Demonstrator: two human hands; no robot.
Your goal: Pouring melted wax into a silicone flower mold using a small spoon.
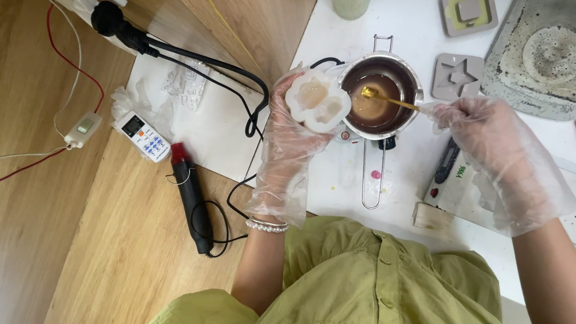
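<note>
Both hands wear thin clear gloves. Left hand (291, 133) grips a white mould (319, 101), fingers closed round its underside, held just beside the left rim of the small metal pot (383, 96). Right hand (492, 144) pinches a small gold spoon (387, 98); its long axis runs sideways, bowl dipped in the brown liquid. Mould and spoon bowl lie close together. Pot stands near the left edge of the white table (418, 21); wooden floor (9, 218) with cables lies beyond.

Bright, even, soft-shadowed daylight; sharp focus; overexposed glare at bottom-left corner.
</note>
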